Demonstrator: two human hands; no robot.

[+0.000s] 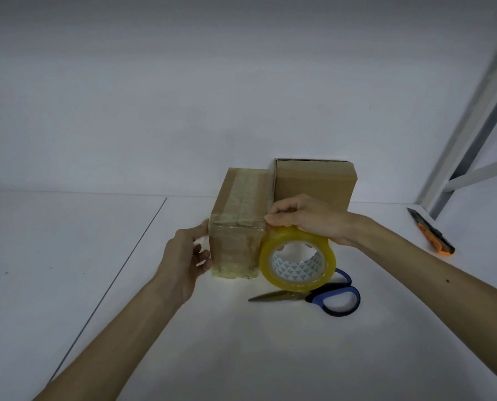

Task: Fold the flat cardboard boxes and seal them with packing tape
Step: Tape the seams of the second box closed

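White worktop (pixel 96 285), middle: left grip (pixel 180 264) presses taped box (pixel 241 195) side, not grasping; right grip (pixel 308 218) clasps tape roll (pixel 266 256) at box corner. Risk: weak bracing, box may slide, strip wrinkles.

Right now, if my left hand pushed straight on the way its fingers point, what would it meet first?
The taped box: your left hand points toward its left side, fingertips at or nearly on it. Nothing lies between, as far as this view shows.
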